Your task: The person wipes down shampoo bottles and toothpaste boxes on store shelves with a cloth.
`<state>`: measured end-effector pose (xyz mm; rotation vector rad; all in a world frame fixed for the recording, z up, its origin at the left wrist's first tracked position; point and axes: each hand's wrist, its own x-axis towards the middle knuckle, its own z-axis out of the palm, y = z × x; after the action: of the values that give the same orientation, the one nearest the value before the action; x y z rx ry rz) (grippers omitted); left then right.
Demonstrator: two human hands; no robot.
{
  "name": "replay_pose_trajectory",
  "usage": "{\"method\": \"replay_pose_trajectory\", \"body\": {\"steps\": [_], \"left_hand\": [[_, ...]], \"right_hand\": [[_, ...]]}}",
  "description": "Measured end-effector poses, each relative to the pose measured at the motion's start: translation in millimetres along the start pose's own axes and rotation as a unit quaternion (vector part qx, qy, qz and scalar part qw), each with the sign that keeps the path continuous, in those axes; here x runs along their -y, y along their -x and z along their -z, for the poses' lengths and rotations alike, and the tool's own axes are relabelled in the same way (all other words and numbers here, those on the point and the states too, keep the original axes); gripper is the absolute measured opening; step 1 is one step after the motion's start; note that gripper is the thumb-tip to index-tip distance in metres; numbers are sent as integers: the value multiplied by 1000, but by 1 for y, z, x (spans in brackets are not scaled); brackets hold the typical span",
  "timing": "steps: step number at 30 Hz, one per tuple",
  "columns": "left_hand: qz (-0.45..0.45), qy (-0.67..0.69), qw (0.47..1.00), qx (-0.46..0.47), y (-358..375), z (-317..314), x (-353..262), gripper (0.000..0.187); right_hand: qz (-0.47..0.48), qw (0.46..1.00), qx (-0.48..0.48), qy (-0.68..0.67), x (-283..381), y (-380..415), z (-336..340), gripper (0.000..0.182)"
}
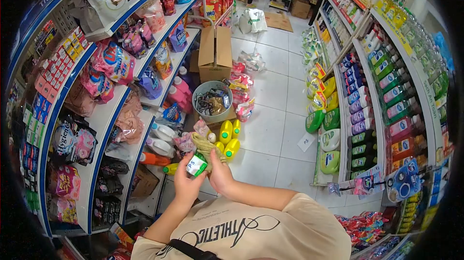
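Our left hand (185,180) holds a box (196,165), likely light, best gripped by its edges; our right hand (222,177), soft cloth (205,146).

The box (196,165) is green and white, the cloth (203,145) dull yellow, the shirt (290,226) beige with black lettering.

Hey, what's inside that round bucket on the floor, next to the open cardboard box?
The bucket holds a jumble of packets, mostly dark, some brownish-gold. Those on top cover whatever lies deeper, so the bottom can't be seen.
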<state>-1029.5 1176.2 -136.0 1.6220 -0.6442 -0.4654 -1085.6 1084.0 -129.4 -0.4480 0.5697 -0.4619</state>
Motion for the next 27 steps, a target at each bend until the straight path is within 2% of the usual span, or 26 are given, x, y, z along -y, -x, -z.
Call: {"method": "replay_pose_trajectory", "body": {"steps": [4,5,6,8,10,12,14,16,17,20,24,26,27], "left_hand": [[-107,-91,989,54,15,5,-16,55],[-130,-118,982,73,18,8,-29,53],[-152,-144,974,92,21,11,-41,51],[-160,-145,963,159,21,23,-60,49],[-176,-113,954,213,22,42,-64,51],[-157,-11,968,194,23,63,-68,53],[-32,143,983,111,34,78,-80,56],[-28,173,982,72,40,95,-89,60],[-54,173,982,49,43,104,-89,62],[-77,101,992,-22,50,126,-104,64],[-237,15,963,-125,57,150,-124,58],[-333,-75,922,-182,59,167,-129,58],[-397,-154,881,-207,57,176,-134,57]], "right_hand": [[65,993,39,91,-11,-45,33,42],[-18,996,-10,87,-20,-65,59,44],[-19,998,30,52,5,-45,35,48],[-21,998,-11,58,-6,-74,70,45],[-24,999,-20,35,5,-68,66,45],[-16,999,-41,30,13,-68,71,46],[-12,997,-68,42,11,-74,83,46],[16,999,-42,22,15,-78,84,46],[17,998,-49,27,18,-75,86,46],[27,999,0,33,20,-76,84,47],[-18,998,39,42,15,-78,97,52],[-14,997,24,77,16,-67,88,54],[-3,996,14,91,17,-65,86,55]]}}
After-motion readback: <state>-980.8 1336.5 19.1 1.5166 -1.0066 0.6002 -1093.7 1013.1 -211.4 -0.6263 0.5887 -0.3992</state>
